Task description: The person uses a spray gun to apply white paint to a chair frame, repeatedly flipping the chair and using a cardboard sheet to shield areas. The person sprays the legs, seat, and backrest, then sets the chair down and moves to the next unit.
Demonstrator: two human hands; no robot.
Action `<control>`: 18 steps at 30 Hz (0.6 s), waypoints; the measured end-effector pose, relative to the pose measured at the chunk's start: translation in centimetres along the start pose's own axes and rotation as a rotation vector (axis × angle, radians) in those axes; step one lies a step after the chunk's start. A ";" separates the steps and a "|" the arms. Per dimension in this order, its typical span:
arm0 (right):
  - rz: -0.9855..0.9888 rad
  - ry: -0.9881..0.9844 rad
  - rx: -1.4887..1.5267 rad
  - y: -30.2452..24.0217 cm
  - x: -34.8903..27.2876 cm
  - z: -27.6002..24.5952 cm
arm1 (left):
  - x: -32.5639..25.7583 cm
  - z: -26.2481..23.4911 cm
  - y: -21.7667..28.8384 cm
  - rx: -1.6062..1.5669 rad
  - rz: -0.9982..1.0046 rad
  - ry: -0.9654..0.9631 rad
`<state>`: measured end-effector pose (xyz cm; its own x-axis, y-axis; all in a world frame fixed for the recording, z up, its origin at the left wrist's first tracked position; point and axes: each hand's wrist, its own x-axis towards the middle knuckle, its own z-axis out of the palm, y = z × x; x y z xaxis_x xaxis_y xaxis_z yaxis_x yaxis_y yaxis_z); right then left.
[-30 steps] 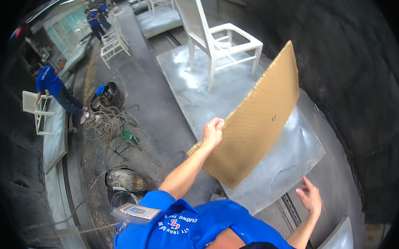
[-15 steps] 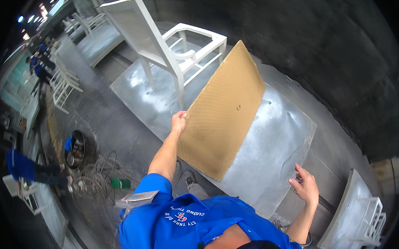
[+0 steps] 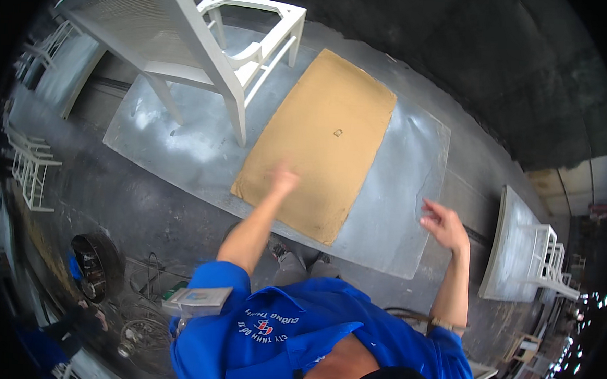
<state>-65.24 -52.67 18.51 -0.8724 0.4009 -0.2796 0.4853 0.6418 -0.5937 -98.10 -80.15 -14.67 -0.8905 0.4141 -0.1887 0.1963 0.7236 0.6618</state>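
A brown cardboard sheet [image 3: 318, 163] lies flat across the middle of a grey, paint-dusted board [image 3: 403, 195]. Over the cardboard's near left part is my left hand [image 3: 285, 179], smeared by motion, so its fingers do not show clearly. I cannot tell whether it touches the sheet. My right hand [image 3: 444, 224] hovers by the board's right edge with its fingers apart and nothing in them. Left of the cardboard, a white chair [image 3: 220, 68] with an open seat frame stands on the same board, its tall back leaning toward the upper left.
At the lower left are a dark round tub [image 3: 97, 264], tangled hoses [image 3: 149, 325] and a co-worker's blurred dark shape. More white chairs [image 3: 33, 165] stand at far left. Another board [image 3: 510, 245] with white chairs is at right. A dark wall [image 3: 474, 68] rises behind.
The cardboard has gone from tilted, with my left hand on its edge, to flat on the board. My left hand has let go of that edge. The whole view has shifted.
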 end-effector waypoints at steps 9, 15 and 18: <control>-0.132 0.245 -0.182 4.2 11.2 -0.3 | -28.4 -2.2 27.1 -0.572 0.898 -1.742; 0.075 0.072 -0.489 11.9 11.7 7.6 | -28.3 -7.2 30.9 -0.727 0.764 -1.612; 0.200 -0.378 -0.814 12.7 6.7 13.0 | -27.5 -7.6 32.9 -0.947 0.677 -1.431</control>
<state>-65.71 -50.33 -0.76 -0.6591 0.4058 -0.6332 0.3956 0.9031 0.1669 -70.23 -71.91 17.81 0.3197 0.9286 0.1882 -0.3901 -0.0520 0.9193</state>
